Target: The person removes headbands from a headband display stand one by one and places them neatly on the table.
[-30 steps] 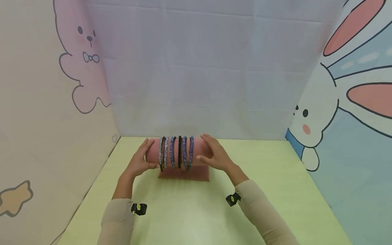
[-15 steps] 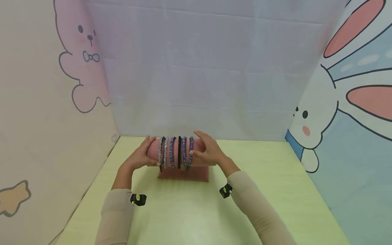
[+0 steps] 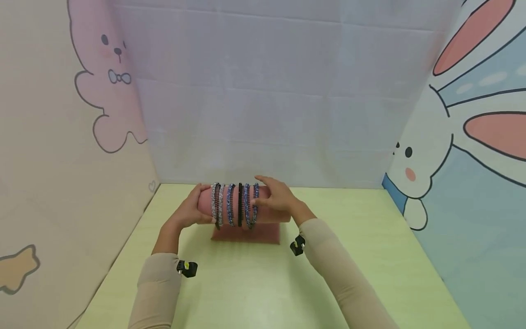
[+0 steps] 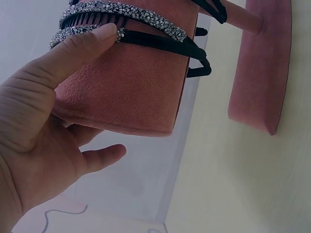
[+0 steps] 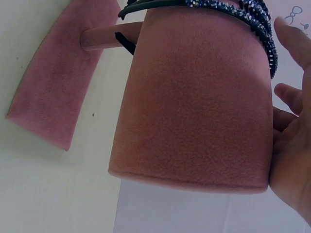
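Observation:
A pink velvet headband stand (image 3: pixel 273 214) stands at the back of the table, its padded roll carrying several headbands. Curled about the roll's left end, my left hand (image 3: pixel 186 212) holds the double-banded silver glitter headband (image 4: pixel 146 19); the left wrist view has the thumb pressed on its lower band, with some fingers hidden behind the roll. My right hand (image 3: pixel 281 198) reaches over the roll's right part, fingers extended, beside a blue glitter headband (image 5: pixel 233 10). In the right wrist view, a gap shows between the upper fingertip and that headband.
Another blue glitter headband (image 3: pixel 230 205) and a thin black headband (image 3: pixel 240 205) sit mid-roll. The stand's flat base (image 3: pixel 246 233) rests on the pale green table (image 3: pixel 246 283). A white back wall (image 3: pixel 263 114) and cartoon-printed side walls enclose the table.
My right hand has moved left along the roll, from its right end to the rightmost blue headband. My left thumb has risen slightly onto the silver headband. The stand has stayed in place.

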Motion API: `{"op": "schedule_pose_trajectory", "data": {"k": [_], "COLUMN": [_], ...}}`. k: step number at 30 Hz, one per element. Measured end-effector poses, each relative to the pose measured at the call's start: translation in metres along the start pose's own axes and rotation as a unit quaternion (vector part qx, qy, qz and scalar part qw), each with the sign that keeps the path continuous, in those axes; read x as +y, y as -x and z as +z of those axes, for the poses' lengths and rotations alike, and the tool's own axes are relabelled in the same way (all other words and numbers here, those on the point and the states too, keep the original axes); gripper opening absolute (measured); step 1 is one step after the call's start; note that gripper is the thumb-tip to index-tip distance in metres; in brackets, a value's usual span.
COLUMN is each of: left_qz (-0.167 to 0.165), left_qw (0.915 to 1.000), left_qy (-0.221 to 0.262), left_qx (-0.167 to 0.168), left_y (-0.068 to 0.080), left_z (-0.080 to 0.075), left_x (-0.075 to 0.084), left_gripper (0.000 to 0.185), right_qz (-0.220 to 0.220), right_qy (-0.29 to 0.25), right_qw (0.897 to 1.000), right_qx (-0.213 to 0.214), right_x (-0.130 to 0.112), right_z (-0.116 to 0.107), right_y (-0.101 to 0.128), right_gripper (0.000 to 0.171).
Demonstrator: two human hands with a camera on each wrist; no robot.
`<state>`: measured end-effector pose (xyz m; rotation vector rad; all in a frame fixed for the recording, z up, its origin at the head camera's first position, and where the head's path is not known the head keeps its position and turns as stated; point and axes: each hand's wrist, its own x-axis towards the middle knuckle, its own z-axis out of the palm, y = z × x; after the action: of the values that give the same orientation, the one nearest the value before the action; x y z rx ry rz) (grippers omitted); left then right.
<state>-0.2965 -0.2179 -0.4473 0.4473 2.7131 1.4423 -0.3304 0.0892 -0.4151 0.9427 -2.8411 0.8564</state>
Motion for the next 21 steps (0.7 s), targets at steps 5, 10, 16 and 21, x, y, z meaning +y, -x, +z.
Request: {"op": "schedule_pose_trajectory", "data": {"k": [5, 10, 16, 21], "left_qz": [0.006, 0.01, 0.028, 0.022], "left_qw": [0.9998, 0.9994, 0.9981, 0.9979], "left_qy": [-0.014, -0.03, -0.053, -0.061], "left_qx": [0.011, 0.01, 0.011, 0.001], "left_y": [0.001, 0.003, 0.003, 0.003], "left_z": [0.001, 0.002, 0.002, 0.0], "left_x": [-0.002, -0.003, -0.006, -0.006], "left_gripper": [0.106, 0.107, 0.11, 0.116], "right_qz": [0.015, 0.024, 0.017, 0.02], "right_qy": [0.022, 0.082, 0.142, 0.176], "right_qw": [0.999, 0.995, 0.987, 0.982], "right_qx": [-0.03, -0.057, -0.072, -0.068], "right_x": [-0.004, -0.005, -0.008, -0.009], "right_z": [-0.003, 0.002, 0.008, 0.009], "right_y": [-0.005, -0.005, -0.001, 0.0], "right_gripper": [0.087, 0.095, 0.106, 0.114]}}
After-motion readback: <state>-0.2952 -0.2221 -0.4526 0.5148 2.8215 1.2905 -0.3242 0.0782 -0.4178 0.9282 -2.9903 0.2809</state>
